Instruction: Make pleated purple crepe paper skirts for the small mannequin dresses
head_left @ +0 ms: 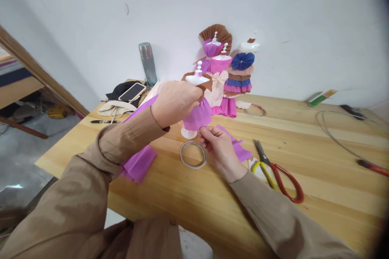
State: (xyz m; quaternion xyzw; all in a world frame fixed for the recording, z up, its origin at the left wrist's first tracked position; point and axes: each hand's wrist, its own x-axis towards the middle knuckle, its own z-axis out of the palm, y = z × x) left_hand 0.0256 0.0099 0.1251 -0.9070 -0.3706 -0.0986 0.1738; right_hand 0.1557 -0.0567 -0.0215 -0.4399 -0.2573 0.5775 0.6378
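A small white dress form [194,79] with a brown paper collar [207,83] stands in front of me. Purple crepe paper [199,117] hangs gathered round its lower part like a skirt. My left hand [178,101] is closed at the waist, pinching the paper's gathered top; its fingertips are partly hidden. Lower down, my right hand [217,145] pinches the skirt's bottom edge between thumb and finger. A roll of tape [181,154] lies flat just below the form's base. More purple crepe paper [141,164] lies under my left forearm, and another piece is beside my right hand.
Scissors [278,170] with red and yellow handles lie to the right. Behind stand several dressed forms [221,64] against the wall. A flask [147,62], a phone [132,91], a pouch [117,108] and a pen [105,122] are at the left. Wire [331,135] curls at the right.
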